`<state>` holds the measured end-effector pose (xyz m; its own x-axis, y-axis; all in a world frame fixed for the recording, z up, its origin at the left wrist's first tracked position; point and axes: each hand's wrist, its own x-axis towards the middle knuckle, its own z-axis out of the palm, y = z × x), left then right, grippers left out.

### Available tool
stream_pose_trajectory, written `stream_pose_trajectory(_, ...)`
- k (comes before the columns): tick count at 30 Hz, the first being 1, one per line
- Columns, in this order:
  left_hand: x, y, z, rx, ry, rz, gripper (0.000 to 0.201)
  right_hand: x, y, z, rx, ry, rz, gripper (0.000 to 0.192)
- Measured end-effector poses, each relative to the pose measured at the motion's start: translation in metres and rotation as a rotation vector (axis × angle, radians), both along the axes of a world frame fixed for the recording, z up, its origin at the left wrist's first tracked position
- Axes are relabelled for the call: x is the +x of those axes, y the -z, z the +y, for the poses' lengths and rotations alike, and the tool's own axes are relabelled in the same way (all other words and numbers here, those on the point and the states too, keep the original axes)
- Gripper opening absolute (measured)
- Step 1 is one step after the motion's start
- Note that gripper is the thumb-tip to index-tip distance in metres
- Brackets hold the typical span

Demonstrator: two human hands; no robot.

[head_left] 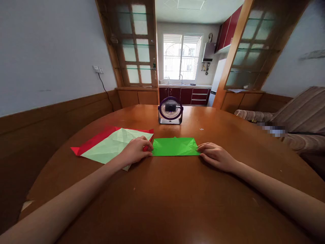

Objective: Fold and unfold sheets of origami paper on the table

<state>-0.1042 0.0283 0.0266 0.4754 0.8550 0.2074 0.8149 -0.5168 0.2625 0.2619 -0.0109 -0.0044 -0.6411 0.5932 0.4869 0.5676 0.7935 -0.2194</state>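
A bright green sheet of paper (pixel 175 147), folded into a long rectangle, lies on the brown wooden table (pixel 172 196) before me. My left hand (pixel 139 149) pinches its left end between thumb and fingers. At the opposite end, my right hand (pixel 215 156) grips the right corner the same way. Creases show near both ends, and a small point sticks up at the middle of the far edge. Under and beside my left hand lies a creased pale green sheet (pixel 106 149), with red paper (pixel 95 140) showing beneath it.
A small dark round fan (pixel 170 110) stands on the table beyond the green paper. A tiny white scrap (pixel 201 128) lies to its right. A striped sofa (pixel 299 115) is at the right. Behind are glass-shelved cabinets (pixel 137 44) and a kitchen window (pixel 181 56).
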Motion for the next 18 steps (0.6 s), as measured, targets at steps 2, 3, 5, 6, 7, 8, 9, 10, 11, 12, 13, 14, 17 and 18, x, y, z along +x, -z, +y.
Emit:
stream_pose_trajectory(2,0.003,0.000,-0.002,0.059,0.024,-0.028,0.019,-0.001,0.000,-0.001,-0.017,-0.025,-0.004,0.018)
stream_pose_trajectory(3,0.006,0.001,-0.006,0.106,0.043,-0.044,0.021,-0.001,0.000,-0.001,-0.033,-0.028,-0.008,0.017)
stream_pose_trajectory(5,0.018,0.002,-0.016,0.185,0.115,-0.062,0.023,-0.002,0.000,-0.001,-0.053,-0.022,-0.023,0.014)
stream_pose_trajectory(6,0.026,0.003,-0.021,0.206,0.156,-0.055,0.022,-0.002,0.000,-0.001,-0.051,-0.018,-0.033,0.013)
stream_pose_trajectory(7,0.034,0.005,-0.026,0.212,0.197,-0.045,0.023,-0.002,-0.001,-0.001,-0.040,-0.017,-0.045,0.012)
stream_pose_trajectory(8,0.042,0.006,-0.029,0.203,0.251,-0.021,0.024,-0.002,-0.001,-0.002,-0.025,-0.021,-0.059,0.012)
stream_pose_trajectory(9,0.050,0.008,-0.031,0.201,0.299,0.008,0.027,-0.002,-0.002,-0.002,-0.005,-0.029,-0.074,0.011)
stream_pose_trajectory(10,0.058,0.010,-0.032,0.208,0.330,0.037,0.030,-0.003,-0.003,-0.002,0.015,-0.039,-0.090,0.011)
stream_pose_trajectory(11,0.064,0.012,-0.031,0.213,0.348,0.063,0.033,-0.003,-0.004,-0.003,0.035,-0.049,-0.104,0.011)
stream_pose_trajectory(12,0.070,0.013,-0.028,0.217,0.368,0.090,0.035,-0.004,-0.004,-0.004,0.054,-0.059,-0.115,0.011)
stream_pose_trajectory(13,0.074,0.015,-0.025,0.223,0.381,0.116,0.037,-0.005,-0.005,-0.005,0.071,-0.070,-0.125,0.012)
stream_pose_trajectory(14,0.078,0.016,-0.021,0.236,0.392,0.136,0.037,-0.005,-0.005,-0.006,0.086,-0.081,-0.132,0.012)
stream_pose_trajectory(17,0.084,0.020,-0.010,0.333,0.447,0.206,0.035,-0.009,-0.006,-0.010,0.113,-0.112,-0.139,0.014)
stream_pose_trajectory(18,0.085,0.021,-0.007,0.384,0.470,0.232,0.035,-0.010,-0.006,-0.011,0.117,-0.116,-0.135,0.014)
